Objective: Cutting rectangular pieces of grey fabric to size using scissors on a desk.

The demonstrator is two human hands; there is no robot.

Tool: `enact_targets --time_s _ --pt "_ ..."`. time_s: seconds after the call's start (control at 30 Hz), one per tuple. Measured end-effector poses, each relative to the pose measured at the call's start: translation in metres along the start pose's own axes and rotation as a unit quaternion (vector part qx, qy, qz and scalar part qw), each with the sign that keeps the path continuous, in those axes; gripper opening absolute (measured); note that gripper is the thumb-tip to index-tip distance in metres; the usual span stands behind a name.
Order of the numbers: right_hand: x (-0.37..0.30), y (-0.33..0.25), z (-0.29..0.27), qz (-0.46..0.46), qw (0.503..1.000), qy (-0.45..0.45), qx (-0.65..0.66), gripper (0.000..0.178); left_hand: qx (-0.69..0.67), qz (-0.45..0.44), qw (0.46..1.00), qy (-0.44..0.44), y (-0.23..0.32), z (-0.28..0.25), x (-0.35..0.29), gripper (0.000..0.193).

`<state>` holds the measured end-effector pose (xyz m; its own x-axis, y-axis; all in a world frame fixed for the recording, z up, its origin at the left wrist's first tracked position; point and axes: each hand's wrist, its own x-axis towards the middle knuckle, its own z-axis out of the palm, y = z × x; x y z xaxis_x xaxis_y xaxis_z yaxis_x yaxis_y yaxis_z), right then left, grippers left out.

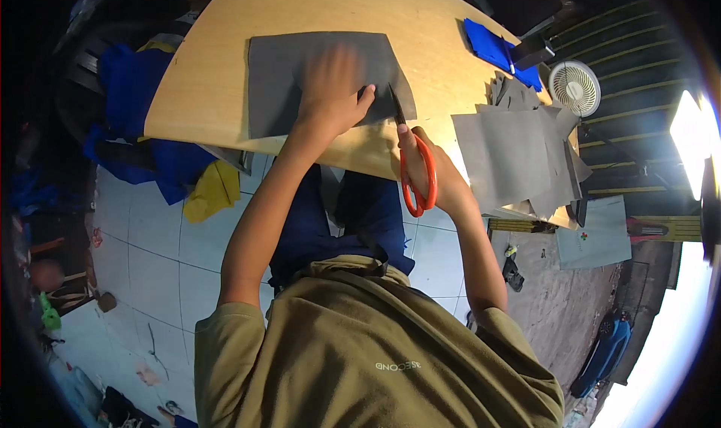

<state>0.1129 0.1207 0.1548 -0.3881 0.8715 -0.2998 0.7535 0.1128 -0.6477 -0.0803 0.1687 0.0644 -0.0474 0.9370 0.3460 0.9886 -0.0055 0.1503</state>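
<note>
A dark grey rectangular sheet point(272, 75), of fabric or similar, lies on the light wooden table near its front edge. My left hand point(334, 90) is over the middle of it, palm down, fingers stretched forward and smeared by motion, thumb out to the side. My right hand point(441, 171) holds a pair of scissors point(406, 184) with orange handles. Their dark blades point away from me and lie over the sheet's right part, close to its right edge. Whether the blades grip the material cannot be made out.
Grey sheets point(503, 154) are stacked loosely at the table's right end. Behind them lie folded blue cloth point(484, 43) and a small white fan point(574, 88). Blue fabric point(135, 82) and a yellow piece point(214, 191) hang at the left. The tabletop point(203, 67) has a curved edge.
</note>
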Motion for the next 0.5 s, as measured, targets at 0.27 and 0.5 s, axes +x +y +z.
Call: enact_targets --time_s 0.27,0.5 --pt "-0.0037 0.0014 0.0051 -0.010 0.999 0.035 0.006 0.062 -0.021 -0.002 1.000 0.010 0.0012 0.0013 -0.0005 0.066" --pt "0.0002 -0.0022 0.0050 -0.001 0.999 0.043 -0.022 0.055 -0.029 -0.003 0.999 0.021 0.0016 0.0031 -0.0011 0.066"
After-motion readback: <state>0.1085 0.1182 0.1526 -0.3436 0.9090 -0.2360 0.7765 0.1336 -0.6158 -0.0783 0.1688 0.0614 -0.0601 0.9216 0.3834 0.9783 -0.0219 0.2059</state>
